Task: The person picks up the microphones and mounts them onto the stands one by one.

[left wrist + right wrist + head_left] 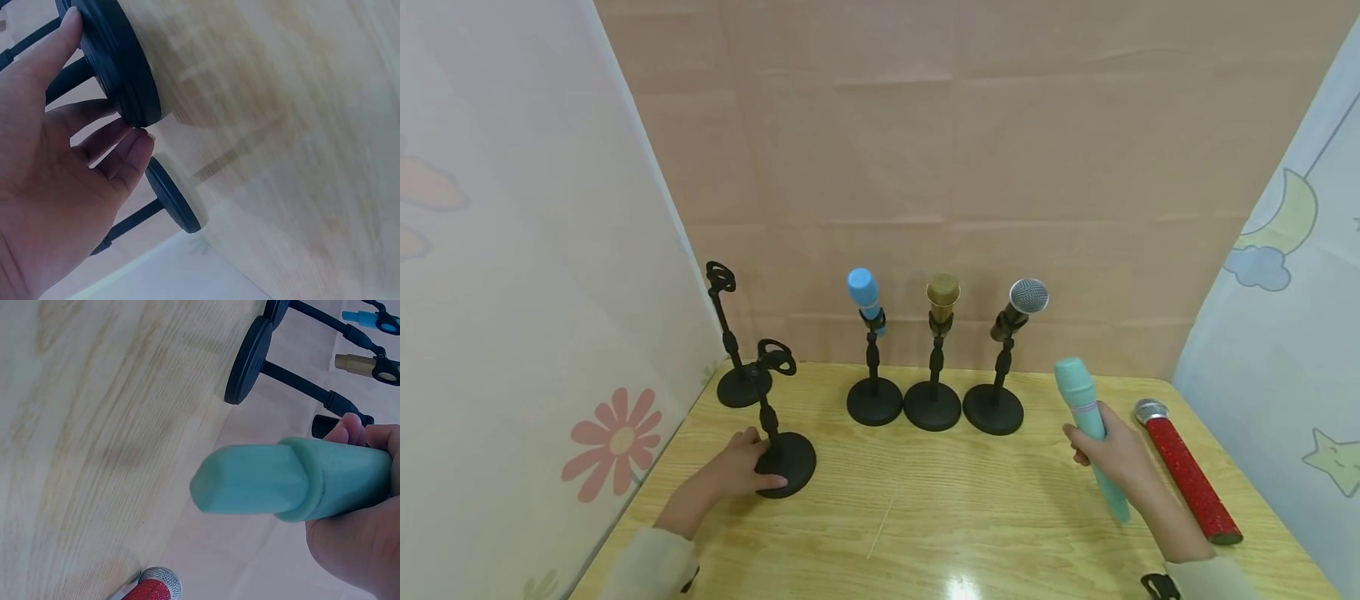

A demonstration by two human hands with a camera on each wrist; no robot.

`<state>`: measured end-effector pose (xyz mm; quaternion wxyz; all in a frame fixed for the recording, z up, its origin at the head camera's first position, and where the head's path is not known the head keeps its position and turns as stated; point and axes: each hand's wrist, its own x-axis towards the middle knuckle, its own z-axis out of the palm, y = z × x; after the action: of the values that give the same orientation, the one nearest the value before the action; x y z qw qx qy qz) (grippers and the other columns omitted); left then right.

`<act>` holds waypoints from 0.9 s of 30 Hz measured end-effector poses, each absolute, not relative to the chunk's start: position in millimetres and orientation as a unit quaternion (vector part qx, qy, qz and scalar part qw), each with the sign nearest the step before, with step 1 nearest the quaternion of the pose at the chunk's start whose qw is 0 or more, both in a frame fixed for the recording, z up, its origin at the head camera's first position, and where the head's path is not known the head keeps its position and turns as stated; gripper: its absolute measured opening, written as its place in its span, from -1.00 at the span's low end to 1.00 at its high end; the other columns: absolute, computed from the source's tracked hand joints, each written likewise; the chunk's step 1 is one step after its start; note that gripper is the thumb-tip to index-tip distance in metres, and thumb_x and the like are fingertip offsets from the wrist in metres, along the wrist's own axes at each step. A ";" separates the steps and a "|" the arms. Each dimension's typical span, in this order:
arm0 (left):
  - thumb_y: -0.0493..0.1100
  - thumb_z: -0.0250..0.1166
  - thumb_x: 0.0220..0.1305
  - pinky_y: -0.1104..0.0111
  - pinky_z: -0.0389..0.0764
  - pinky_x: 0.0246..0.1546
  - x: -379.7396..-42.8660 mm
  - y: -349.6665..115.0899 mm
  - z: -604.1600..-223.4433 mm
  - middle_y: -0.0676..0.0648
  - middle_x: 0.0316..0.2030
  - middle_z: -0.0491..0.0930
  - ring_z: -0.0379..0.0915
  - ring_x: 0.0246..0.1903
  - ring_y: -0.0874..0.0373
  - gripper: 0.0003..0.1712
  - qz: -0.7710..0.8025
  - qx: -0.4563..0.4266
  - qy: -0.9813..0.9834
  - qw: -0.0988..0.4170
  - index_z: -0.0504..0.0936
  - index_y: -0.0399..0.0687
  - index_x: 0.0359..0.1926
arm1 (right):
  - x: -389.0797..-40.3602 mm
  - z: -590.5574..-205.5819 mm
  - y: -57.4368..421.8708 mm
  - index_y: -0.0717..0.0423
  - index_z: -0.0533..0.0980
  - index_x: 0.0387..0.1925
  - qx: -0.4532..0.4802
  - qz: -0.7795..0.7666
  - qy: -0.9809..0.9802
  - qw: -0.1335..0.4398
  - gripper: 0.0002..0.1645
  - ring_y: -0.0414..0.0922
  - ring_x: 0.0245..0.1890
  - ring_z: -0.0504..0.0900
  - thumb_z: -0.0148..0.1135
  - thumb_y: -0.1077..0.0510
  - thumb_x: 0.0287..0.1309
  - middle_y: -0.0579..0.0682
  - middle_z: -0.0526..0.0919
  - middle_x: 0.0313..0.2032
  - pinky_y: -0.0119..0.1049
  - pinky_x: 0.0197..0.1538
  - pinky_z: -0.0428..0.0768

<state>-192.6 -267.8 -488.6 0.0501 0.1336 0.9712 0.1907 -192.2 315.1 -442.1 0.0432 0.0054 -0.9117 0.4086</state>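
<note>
My left hand (738, 468) grips the round base of a black microphone stand (795, 463), thumb and fingers at its rim. In the left wrist view that base (122, 62) looks raised a little above the table. The stand's ring clip is unfilled. My right hand (1114, 450) holds a mint-green microphone (1077, 389) around its handle, tilted with its head away from me. Its tapered lower end (244, 479) points at the right wrist camera. Just right of that hand lies a red glittery microphone (1191, 475) with a silver mesh head.
Along the back stand three microphones on black stands: blue (863, 287), gold (943, 292) and silver-headed (1027, 297). Another black stand (743, 387), without a microphone, is at the back left corner. Walls enclose the wooden table (940, 517) at left, back and right.
</note>
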 end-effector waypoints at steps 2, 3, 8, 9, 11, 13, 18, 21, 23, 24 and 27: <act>0.24 0.54 0.06 -0.04 0.54 0.08 -192.2 -264.8 -489.9 -0.17 -0.02 0.46 0.37 0.02 -0.08 -0.03 0.187 0.132 0.972 0.046 0.54 -0.45 0.24 | -192.1 -442.7 314.2 0.27 0.29 0.08 0.006 0.412 -0.910 0.041 -0.44 -0.11 -0.48 0.64 0.24 -0.08 0.40 0.08 0.60 -0.42 -0.20 -0.33 0.57; 0.26 0.53 0.06 -0.02 0.55 0.08 -192.3 -263.2 -491.4 -0.16 -0.04 0.46 0.37 0.01 -0.06 -0.02 0.182 0.132 0.973 0.043 0.54 -0.44 0.25 | -192.1 -442.9 313.7 0.27 0.29 0.09 0.006 0.413 -0.910 0.040 -0.44 -0.10 -0.48 0.64 0.24 -0.08 0.39 0.09 0.59 -0.41 -0.19 -0.33 0.57; 0.33 0.47 0.09 0.05 0.57 0.04 -192.0 -252.9 -498.6 -0.09 -0.08 0.43 0.37 -0.02 0.01 0.01 0.158 0.135 0.978 0.029 0.52 -0.39 0.29 | -192.7 -443.2 309.3 0.25 0.29 0.11 0.007 0.409 -0.912 0.032 -0.42 -0.08 -0.45 0.63 0.25 -0.10 0.38 0.09 0.58 -0.39 -0.20 -0.32 0.53; 0.33 0.46 0.10 0.06 0.57 0.03 -191.9 -250.8 -499.6 -0.09 -0.09 0.43 0.38 -0.03 0.01 0.01 0.156 0.137 0.978 0.027 0.52 -0.39 0.29 | -193.0 -443.0 308.1 0.24 0.29 0.11 0.008 0.405 -0.914 0.032 -0.41 -0.08 -0.45 0.62 0.25 -0.10 0.38 0.09 0.59 -0.39 -0.20 -0.33 0.53; 0.32 0.46 0.11 0.04 0.58 0.05 -191.0 -246.2 -500.3 -0.11 -0.04 0.43 0.40 0.02 -0.02 0.00 0.161 0.140 0.977 0.027 0.52 -0.41 0.28 | -193.4 -442.5 305.6 0.23 0.30 0.12 0.010 0.401 -0.915 0.031 -0.40 -0.08 -0.44 0.63 0.26 -0.11 0.37 0.09 0.59 -0.38 -0.21 -0.32 0.54; 0.31 0.46 0.11 0.01 0.57 0.10 -190.4 -242.0 -501.1 -0.15 0.07 0.44 0.40 0.11 -0.08 -0.02 0.168 0.140 0.975 0.031 0.54 -0.40 0.27 | -193.6 -441.9 303.5 0.23 0.30 0.13 0.011 0.397 -0.917 0.030 -0.40 -0.08 -0.44 0.63 0.26 -0.11 0.37 0.09 0.60 -0.38 -0.21 -0.32 0.53; 0.35 0.44 0.12 -0.03 0.53 0.19 -188.7 -233.3 -501.4 -0.22 0.27 0.42 0.35 0.25 -0.16 -0.04 0.172 0.148 0.973 0.033 0.57 -0.37 0.24 | -193.4 -440.8 300.7 0.23 0.28 0.15 0.008 0.396 -0.918 0.025 -0.38 -0.08 -0.43 0.63 0.25 -0.13 0.38 0.10 0.59 -0.35 -0.21 -0.32 0.52; 0.35 0.44 0.12 -0.03 0.54 0.18 -188.7 -231.1 -500.9 -0.20 0.27 0.42 0.35 0.24 -0.15 -0.05 0.174 0.152 0.972 0.035 0.57 -0.34 0.24 | -193.4 -441.2 300.7 0.23 0.28 0.15 0.006 0.396 -0.918 0.024 -0.38 -0.08 -0.43 0.63 0.24 -0.14 0.38 0.10 0.59 -0.34 -0.21 -0.31 0.53; 0.34 0.46 0.11 -0.04 0.54 0.18 -188.1 -230.4 -499.8 -0.19 0.27 0.43 0.35 0.25 -0.16 -0.06 0.182 0.156 0.970 0.040 0.57 -0.32 0.25 | -193.7 -442.1 301.2 0.23 0.28 0.15 0.006 0.394 -0.919 0.023 -0.39 -0.08 -0.44 0.63 0.25 -0.12 0.38 0.09 0.59 -0.36 -0.21 -0.31 0.52; 0.32 0.47 0.10 -0.04 0.53 0.18 -187.8 -230.1 -498.6 -0.19 0.26 0.43 0.36 0.25 -0.17 -0.06 0.185 0.157 0.969 0.043 0.57 -0.31 0.25 | -193.9 -442.6 301.5 0.23 0.28 0.15 0.006 0.394 -0.919 0.022 -0.39 -0.08 -0.44 0.63 0.25 -0.12 0.38 0.08 0.59 -0.37 -0.21 -0.31 0.51; 0.28 0.51 0.09 -0.02 0.53 0.17 -187.7 -229.5 -495.6 -0.16 0.25 0.43 0.36 0.25 -0.15 -0.07 0.190 0.164 0.966 0.058 0.55 -0.29 0.28 | -194.1 -444.2 302.1 0.23 0.29 0.14 0.007 0.392 -0.920 0.021 -0.41 -0.08 -0.44 0.63 0.24 -0.11 0.38 0.08 0.59 -0.39 -0.21 -0.31 0.50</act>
<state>-187.7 -229.5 -495.6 0.0582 0.1635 0.9664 0.1897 -194.1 302.1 -444.2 0.0208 0.0069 -0.9196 0.3922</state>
